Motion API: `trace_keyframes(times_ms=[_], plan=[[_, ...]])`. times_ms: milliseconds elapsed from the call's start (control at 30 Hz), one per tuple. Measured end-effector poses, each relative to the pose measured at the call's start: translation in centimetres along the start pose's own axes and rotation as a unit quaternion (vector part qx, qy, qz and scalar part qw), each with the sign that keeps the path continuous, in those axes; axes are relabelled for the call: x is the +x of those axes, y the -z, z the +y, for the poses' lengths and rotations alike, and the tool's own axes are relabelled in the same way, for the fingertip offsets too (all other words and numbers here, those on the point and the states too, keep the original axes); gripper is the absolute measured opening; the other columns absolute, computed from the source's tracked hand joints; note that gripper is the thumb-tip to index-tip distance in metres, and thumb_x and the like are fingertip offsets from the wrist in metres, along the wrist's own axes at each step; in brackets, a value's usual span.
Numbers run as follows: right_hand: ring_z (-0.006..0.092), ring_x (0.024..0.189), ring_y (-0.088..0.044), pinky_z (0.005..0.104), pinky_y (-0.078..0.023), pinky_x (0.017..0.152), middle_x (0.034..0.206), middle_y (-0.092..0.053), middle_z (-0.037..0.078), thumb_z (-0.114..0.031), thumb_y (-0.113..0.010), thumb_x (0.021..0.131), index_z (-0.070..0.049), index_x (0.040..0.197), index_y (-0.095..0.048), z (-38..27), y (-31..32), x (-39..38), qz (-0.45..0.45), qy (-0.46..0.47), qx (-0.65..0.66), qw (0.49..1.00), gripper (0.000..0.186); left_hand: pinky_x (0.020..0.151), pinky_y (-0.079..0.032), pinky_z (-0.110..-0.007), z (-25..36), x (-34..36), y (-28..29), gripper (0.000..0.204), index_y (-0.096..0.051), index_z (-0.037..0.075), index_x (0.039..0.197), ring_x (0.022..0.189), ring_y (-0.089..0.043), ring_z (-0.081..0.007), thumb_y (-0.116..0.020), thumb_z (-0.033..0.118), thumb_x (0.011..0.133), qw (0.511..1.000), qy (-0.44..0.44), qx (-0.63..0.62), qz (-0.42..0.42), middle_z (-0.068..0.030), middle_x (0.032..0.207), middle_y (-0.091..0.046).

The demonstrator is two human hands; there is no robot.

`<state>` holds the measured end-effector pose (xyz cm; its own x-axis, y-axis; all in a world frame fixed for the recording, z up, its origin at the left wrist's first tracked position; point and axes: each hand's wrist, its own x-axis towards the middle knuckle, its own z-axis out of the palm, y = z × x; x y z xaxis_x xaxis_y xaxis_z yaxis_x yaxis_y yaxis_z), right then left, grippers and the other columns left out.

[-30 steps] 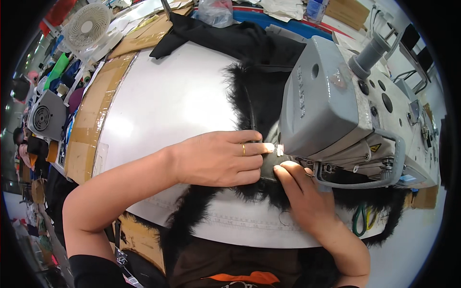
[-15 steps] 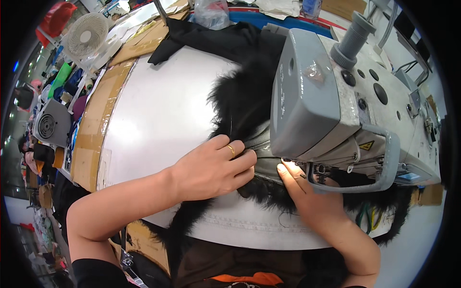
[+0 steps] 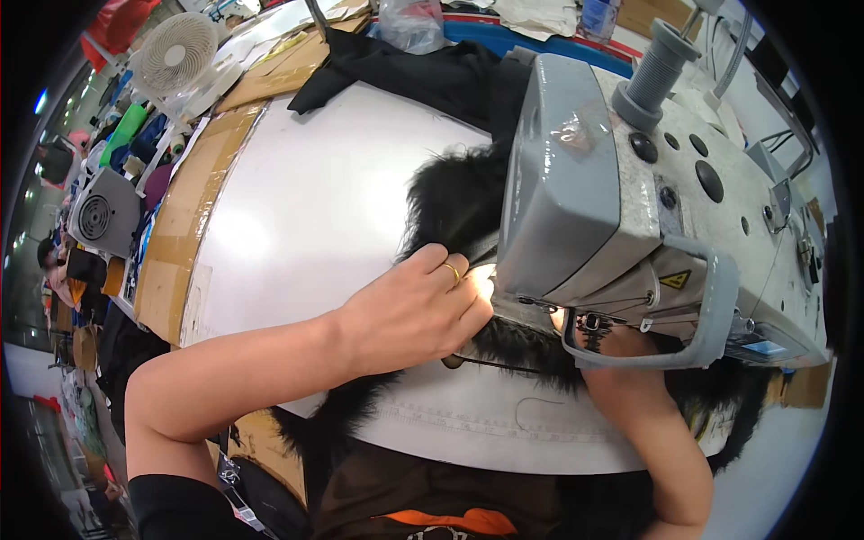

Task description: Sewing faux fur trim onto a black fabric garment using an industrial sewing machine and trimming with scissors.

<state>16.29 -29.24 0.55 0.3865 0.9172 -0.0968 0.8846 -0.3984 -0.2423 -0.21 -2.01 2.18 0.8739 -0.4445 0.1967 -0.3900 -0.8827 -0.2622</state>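
A grey industrial sewing machine (image 3: pixel 562 180) stands on the right of the white worktable (image 3: pixel 288 207). Black fur-trimmed fabric (image 3: pixel 450 198) lies beside and under its head. My left hand (image 3: pixel 418 310), a ring on one finger, has its fingers curled on that fabric at the lit sewing area, left of the presser foot. My right hand (image 3: pixel 625 378) reaches under the machine's looped grey guard (image 3: pixel 720 315); its fingers are mostly hidden behind the guard and mechanism. Fur also hangs along the table's front edge.
Black cloth (image 3: pixel 387 67) and a plastic bag (image 3: pixel 409 22) lie at the back. Taped cardboard (image 3: pixel 193 225) edges the left side, with a white fan (image 3: pixel 175 54), a grey boxy appliance (image 3: pixel 99 211) and piled items beyond. A blue container (image 3: pixel 598 18) stands behind the machine.
My left hand's fingers have curled in from lying extended, then shifted slightly rightward toward the needle area. My right hand has slid rightward, farther under the guard. The fur and fabric have shifted.
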Motion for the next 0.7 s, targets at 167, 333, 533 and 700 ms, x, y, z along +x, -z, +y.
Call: trace_keyframes(times_ms=[167,333,533,700], plan=[[0.0332,0.093,-0.068,0.048,-0.054,0.078,0.092,-0.067,0.012,-0.016,-0.069,0.094,-0.007,0.095,-0.069,-0.2,0.0,-0.2,0.094,0.128,-0.131,0.979,0.008,0.08,-0.043,-0.035,0.0,-0.1,-0.2,0.016,-0.061,0.008,0.095,0.091,-0.063,-0.0224,-0.064,0.02,0.087,1.0,-0.013,0.002,0.017,-0.0035,0.084,-0.063],[0.0353,0.103,-0.067,0.0486,-0.057,0.085,0.104,-0.067,0.01,-0.005,-0.069,0.083,-0.012,0.127,-0.071,0.3,-1.0,-1.0,0.09,0.096,-0.118,0.984,0.044,0.083,-0.043,-0.036,0.2,0.1,-0.3,0.017,-0.061,0.009,0.098,0.094,-0.064,-0.0237,-0.063,0.024,0.089,1.0,-0.01,-0.006,0.003,-0.0044,0.086,-0.065],[0.0379,0.107,-0.067,0.0489,-0.056,0.091,0.11,-0.068,0.012,-0.002,-0.072,0.073,-0.009,0.125,-0.07,0.1,-0.5,-0.6,0.083,0.064,-0.104,0.989,0.053,0.085,-0.042,-0.037,0.1,0.8,-0.6,0.022,-0.062,0.009,0.106,0.099,-0.065,-0.0247,-0.063,0.027,0.093,1.0,-0.022,0.01,0.011,-0.0044,0.09,-0.067],[0.0381,0.117,-0.066,0.0495,-0.055,0.1,0.118,-0.069,0.015,-0.001,-0.071,0.075,-0.008,0.127,-0.069,0.0,-0.9,-0.3,0.127,0.08,-0.114,0.982,0.052,0.085,-0.041,-0.036,0.2,0.9,0.2,0.022,-0.063,0.009,0.108,0.101,-0.065,-0.0239,-0.062,0.026,0.095,0.997,-0.009,-0.011,-0.077,-0.0036,0.091,-0.067]])
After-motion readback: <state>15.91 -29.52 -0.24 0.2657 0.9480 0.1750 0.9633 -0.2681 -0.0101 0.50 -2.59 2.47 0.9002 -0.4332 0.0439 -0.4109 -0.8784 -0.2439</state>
